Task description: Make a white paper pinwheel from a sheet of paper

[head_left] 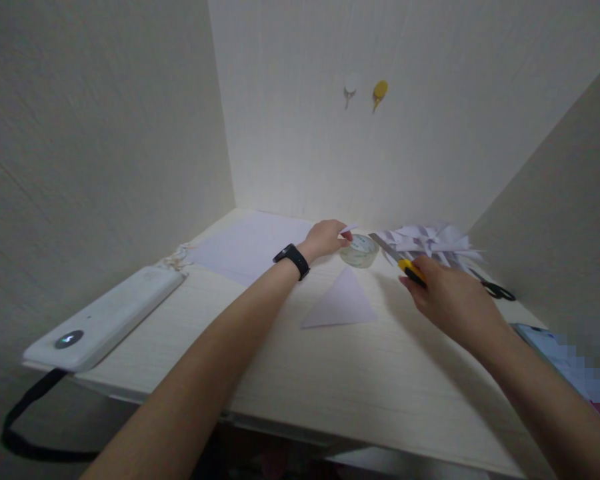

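Observation:
My left hand [326,238] reaches to a roll of clear tape [360,251] near the back of the desk and pinches the tape's loose end between its fingertips. A black band sits on that wrist. My right hand [443,298] grips a yellow utility knife [399,259], whose bare blade points left toward the tape roll. A white paper triangle [341,306] lies flat on the desk just in front of the roll, between my two hands.
A pile of folded white paper pieces [433,242] lies behind the knife. Black scissors [496,288] rest at the right. A white sheet [253,245] lies at the back left, a white power strip [105,319] at the left edge. Two hooks [365,91] hang on the wall.

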Available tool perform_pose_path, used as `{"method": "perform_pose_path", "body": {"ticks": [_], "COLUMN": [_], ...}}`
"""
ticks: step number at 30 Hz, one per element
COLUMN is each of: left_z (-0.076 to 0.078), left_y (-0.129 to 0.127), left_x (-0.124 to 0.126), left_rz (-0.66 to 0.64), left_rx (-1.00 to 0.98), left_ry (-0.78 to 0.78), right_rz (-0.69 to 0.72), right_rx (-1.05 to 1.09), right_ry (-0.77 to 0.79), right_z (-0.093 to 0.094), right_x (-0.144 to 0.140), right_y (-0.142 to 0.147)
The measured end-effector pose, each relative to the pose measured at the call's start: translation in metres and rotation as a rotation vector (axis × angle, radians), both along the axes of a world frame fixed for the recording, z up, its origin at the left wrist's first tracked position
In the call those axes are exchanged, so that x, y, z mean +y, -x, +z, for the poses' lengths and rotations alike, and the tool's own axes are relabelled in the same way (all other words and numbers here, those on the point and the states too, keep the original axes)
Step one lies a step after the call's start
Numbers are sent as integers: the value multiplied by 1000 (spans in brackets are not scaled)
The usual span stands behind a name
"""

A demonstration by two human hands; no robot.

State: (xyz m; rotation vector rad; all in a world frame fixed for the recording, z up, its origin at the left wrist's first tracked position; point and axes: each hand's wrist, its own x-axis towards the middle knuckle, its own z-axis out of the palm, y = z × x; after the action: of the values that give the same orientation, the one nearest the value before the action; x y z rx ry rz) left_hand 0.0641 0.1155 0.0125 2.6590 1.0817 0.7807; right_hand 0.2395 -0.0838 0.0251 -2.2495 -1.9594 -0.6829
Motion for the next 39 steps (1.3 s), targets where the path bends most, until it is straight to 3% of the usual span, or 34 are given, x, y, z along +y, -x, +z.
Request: {"method": "perform_pose_path", "body": {"ticks": [14,39], "left_z": [4,6], "left_y": [4,3], "left_x": [-3,-11], "left_rz": [-23,36], "left_rx": [10,126], "left_ry": [23,-101], "right_rz": [-62,-14], "right_rx": [-194,-287], "right_ry": [135,71], "right_z": [5,28], "right_x": [18,31], "right_y": [14,47]}}
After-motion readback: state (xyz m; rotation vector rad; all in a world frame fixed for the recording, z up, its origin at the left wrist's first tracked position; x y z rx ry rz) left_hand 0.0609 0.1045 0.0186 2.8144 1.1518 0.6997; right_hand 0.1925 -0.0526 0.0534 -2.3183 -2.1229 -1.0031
